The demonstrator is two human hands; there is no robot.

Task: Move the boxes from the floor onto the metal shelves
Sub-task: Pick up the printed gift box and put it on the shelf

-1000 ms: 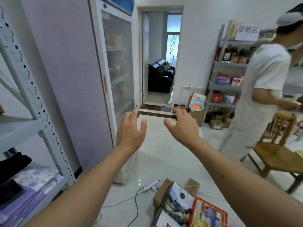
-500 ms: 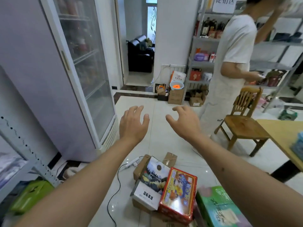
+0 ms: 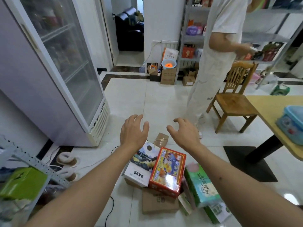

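A pile of boxes lies on the white tiled floor below me: a red printed box [image 3: 167, 171], a white box with a landscape picture [image 3: 142, 164], a green box [image 3: 201, 184], a plain brown carton [image 3: 157, 202] underneath and a small brown parcel [image 3: 162, 139] behind. My left hand [image 3: 133, 131] and my right hand [image 3: 184, 132] hover above the far side of the pile, fingers spread and loosely bent, holding nothing. The grey metal shelf [image 3: 32, 163] shows at the lower left with a green box [image 3: 23, 182] on it.
A glass-door fridge [image 3: 65, 59] stands at the left. A person in white [image 3: 218, 51] stands beside a wooden chair [image 3: 234, 99]. A yellow table [image 3: 275, 115] with a blue tin [image 3: 293, 123] is at the right. Cables and slippers [image 3: 67, 159] lie by the shelf.
My view has swung down and right from the shelf and fridge to the box pile. Both hands have dropped toward the boxes, still empty. The person in white shifted a little.
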